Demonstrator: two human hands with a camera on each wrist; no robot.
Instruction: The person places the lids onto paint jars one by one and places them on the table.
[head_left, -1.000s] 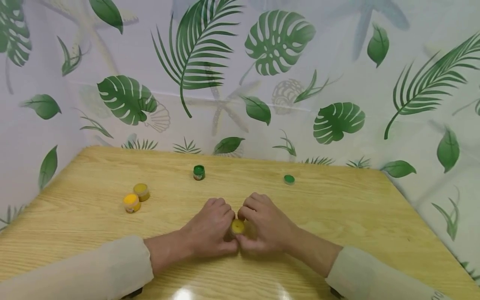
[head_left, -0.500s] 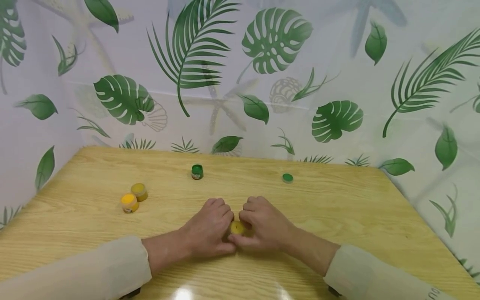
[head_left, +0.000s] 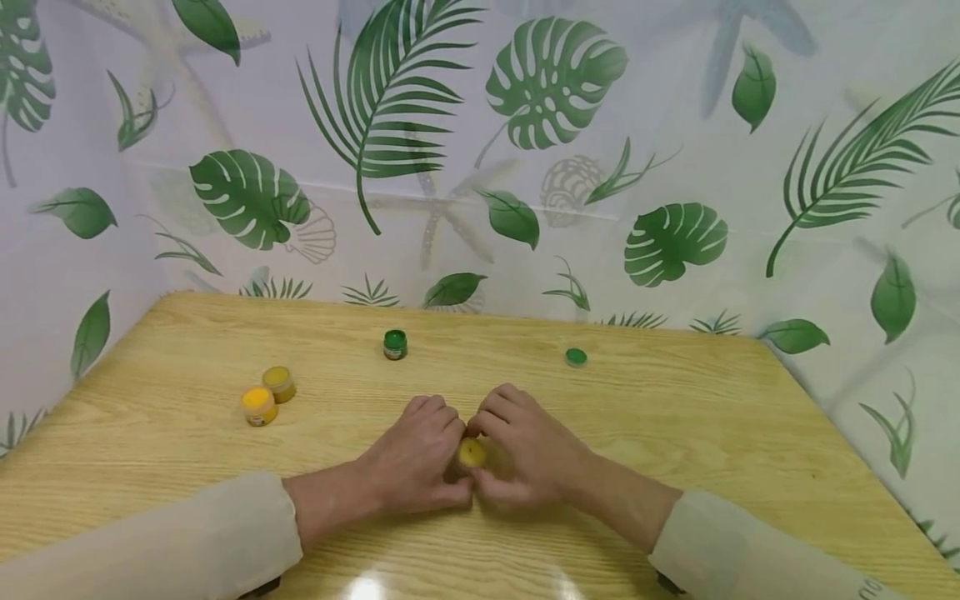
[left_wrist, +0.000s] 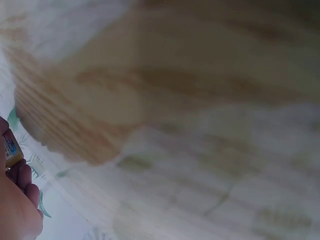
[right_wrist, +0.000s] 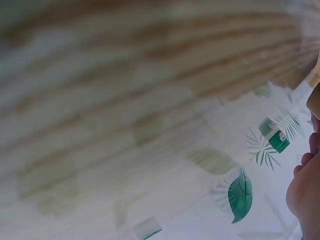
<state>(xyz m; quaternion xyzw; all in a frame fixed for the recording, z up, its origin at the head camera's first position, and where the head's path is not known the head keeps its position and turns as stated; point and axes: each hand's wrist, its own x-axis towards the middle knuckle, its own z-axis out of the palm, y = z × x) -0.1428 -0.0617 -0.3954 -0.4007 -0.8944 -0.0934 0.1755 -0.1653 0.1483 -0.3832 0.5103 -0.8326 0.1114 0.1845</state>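
Observation:
Both hands meet around a small paint jar (head_left: 471, 452) with a yellow top, low over the wooden table in the head view. My left hand (head_left: 420, 458) grips the jar's left side, fingers curled behind it. On the other side, my right hand (head_left: 528, 450) holds its top edge between thumb and curled fingers. Part of the jar's label (left_wrist: 11, 149) shows at the left edge of the left wrist view. The jar's lower side is mostly hidden by the hands in the head view.
A green paint jar (head_left: 395, 345), its dark paint visible, stands farther back. A green lid (head_left: 576, 357) lies back right. Over on the left, a bright yellow jar (head_left: 258, 407) stands against a duller yellow one (head_left: 279, 384). A leaf-patterned cloth (head_left: 450, 233) hangs behind the table.
My right thumb swung left across the jar's front, then came back right, while its fingers shifted left along the far side. The left hand stays nearly still.

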